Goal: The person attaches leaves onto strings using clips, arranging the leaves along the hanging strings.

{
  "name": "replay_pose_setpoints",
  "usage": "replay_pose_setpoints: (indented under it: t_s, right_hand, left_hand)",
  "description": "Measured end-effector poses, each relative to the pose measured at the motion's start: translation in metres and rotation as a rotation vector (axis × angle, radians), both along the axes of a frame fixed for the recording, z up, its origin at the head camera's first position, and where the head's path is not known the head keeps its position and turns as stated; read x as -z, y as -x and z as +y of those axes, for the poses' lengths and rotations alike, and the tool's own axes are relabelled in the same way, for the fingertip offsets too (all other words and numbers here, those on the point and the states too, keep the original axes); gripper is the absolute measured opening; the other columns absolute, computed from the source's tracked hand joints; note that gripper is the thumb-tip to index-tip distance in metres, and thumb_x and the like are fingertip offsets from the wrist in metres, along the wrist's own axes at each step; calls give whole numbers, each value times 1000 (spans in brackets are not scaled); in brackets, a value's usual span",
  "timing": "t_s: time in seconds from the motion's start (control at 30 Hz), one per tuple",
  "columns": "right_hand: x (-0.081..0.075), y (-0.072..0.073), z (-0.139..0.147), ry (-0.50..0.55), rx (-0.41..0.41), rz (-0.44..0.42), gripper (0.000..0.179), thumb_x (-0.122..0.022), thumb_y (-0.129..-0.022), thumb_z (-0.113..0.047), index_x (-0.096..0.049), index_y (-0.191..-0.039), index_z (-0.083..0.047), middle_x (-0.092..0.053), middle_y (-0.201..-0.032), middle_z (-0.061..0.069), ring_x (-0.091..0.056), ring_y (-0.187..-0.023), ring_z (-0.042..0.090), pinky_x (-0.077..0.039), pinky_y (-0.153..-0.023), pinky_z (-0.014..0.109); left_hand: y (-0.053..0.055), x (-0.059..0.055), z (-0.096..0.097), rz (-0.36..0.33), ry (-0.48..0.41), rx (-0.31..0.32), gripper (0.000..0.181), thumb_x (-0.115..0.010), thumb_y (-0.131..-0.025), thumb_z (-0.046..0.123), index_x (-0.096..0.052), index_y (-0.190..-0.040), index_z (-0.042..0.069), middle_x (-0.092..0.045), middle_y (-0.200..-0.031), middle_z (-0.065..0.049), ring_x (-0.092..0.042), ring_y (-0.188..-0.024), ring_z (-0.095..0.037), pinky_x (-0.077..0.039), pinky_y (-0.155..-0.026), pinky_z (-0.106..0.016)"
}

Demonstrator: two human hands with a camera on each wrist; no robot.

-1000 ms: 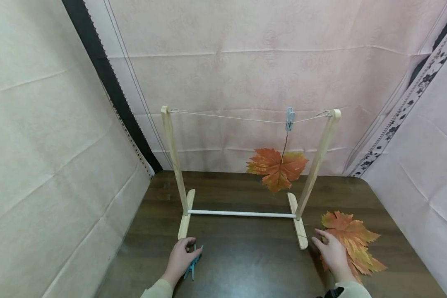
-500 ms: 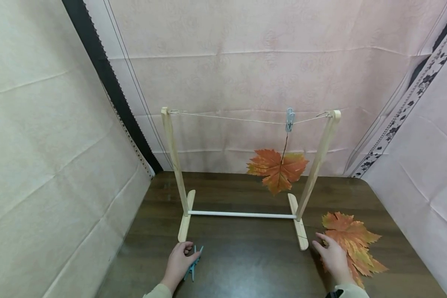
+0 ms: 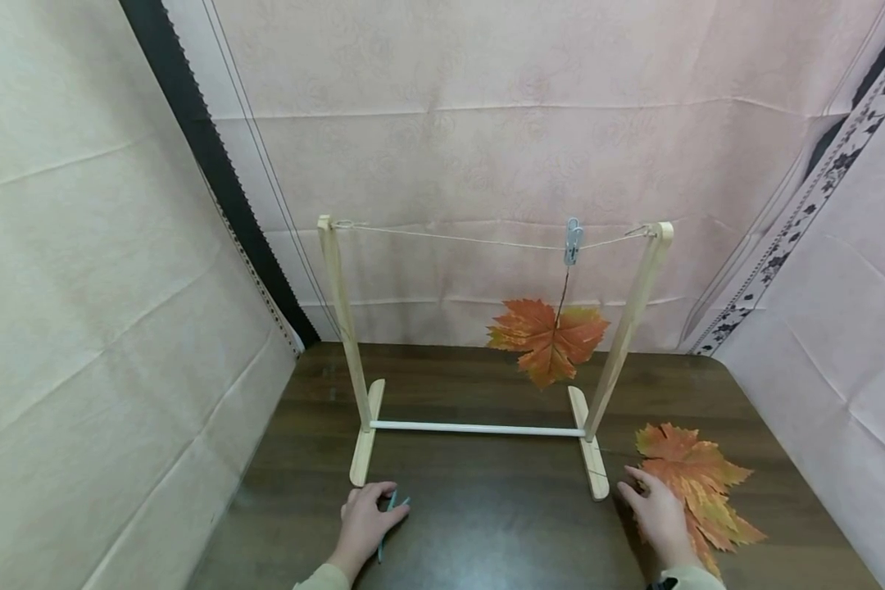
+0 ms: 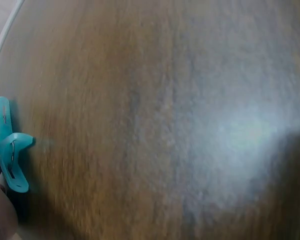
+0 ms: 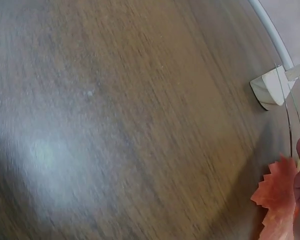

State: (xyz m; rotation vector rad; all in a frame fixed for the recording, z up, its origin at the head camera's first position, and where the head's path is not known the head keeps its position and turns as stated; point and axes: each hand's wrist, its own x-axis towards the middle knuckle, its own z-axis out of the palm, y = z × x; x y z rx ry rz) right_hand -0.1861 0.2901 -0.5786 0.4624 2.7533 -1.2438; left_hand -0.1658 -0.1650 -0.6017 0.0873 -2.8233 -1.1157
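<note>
My left hand (image 3: 364,524) curls its fingers and thumb at a teal clothespin (image 4: 11,145) low over the dark wooden table, just in front of the drying rack's left foot. In the head view the hand hides part of the pin. My right hand (image 3: 660,512) rests loosely over the left side of some orange-yellow maple leaves (image 3: 696,483), its thumb and forefinger apart. Thin stems (image 5: 290,130) run from the leaves past its fingers toward the rack's right foot (image 3: 594,469). Another maple leaf (image 3: 549,340) hangs by its stem from a pale blue clothespin (image 3: 573,240).
A small wooden rack stands mid-table, with two posts (image 3: 344,319), a white bottom rod (image 3: 479,428) and a string (image 3: 450,238) stretched between the tops. Pale cloth (image 3: 442,156) walls in the back and both sides of the table (image 3: 479,524).
My left hand has shifted slightly right and toward me, closing over the teal clothespin, which has turned with it. The right hand has hardly moved, and the hanging leaf stays put.
</note>
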Motion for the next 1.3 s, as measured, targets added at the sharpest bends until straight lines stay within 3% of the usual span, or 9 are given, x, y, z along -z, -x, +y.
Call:
replay_pose_setpoints:
  t_s: [0.2,0.37,0.53,0.63,0.87,1.3]
  right_hand:
    - [-2,6,-3,-52,-19,29,52,-51,-84,-41,-43,-126,-11,-57,-98,14,-48,-47,18,-39,-44,32]
    - [-1,9,-4,-94,-46,39,51,-53,-84,-38,-45,-125,-9,-55,-106,18,-48,-48,17,-39,-44,33]
    - [3,8,-3,-86,-45,35,51,-54,-84,-36,-45,-125,-8,-53,-110,20,-52,-57,18,-41,-45,32]
    - [5,7,-2,-110,-59,44,52,-54,-83,-39,-47,-123,-7,-53,-111,19,-55,-74,21,-43,-52,33]
    - [7,6,-4,-105,-79,44,53,-51,-84,-42,-48,-122,-5,-51,-115,21,-54,-92,33,-45,-64,42]
    - [7,6,-7,-127,-93,60,49,-53,-83,-40,-52,-119,-6,-53,-114,19,-53,-96,34,-43,-70,46]
  left_hand:
    - [5,0,3,-18,-5,7,44,-69,-65,47,-63,-100,21,-58,-95,8,-43,-87,-17,-26,-68,-37]
    - [5,2,3,19,41,43,40,-69,-66,45,-64,-97,21,-58,-92,8,-43,-85,-17,-26,-64,-36]
    - [6,4,1,10,79,104,39,-68,-67,45,-63,-98,21,-56,-91,9,-42,-82,-15,-26,-61,-34]
    - [6,5,2,7,71,112,39,-69,-67,43,-63,-98,20,-55,-87,10,-41,-81,-14,-26,-62,-33]
    - [8,5,5,31,60,124,38,-72,-66,38,-64,-95,14,-51,-78,11,-40,-76,-12,-29,-66,-33]
    - [13,-2,8,33,114,157,32,-71,-69,31,-64,-91,9,-52,-77,6,-41,-71,-12,-34,-60,-27]
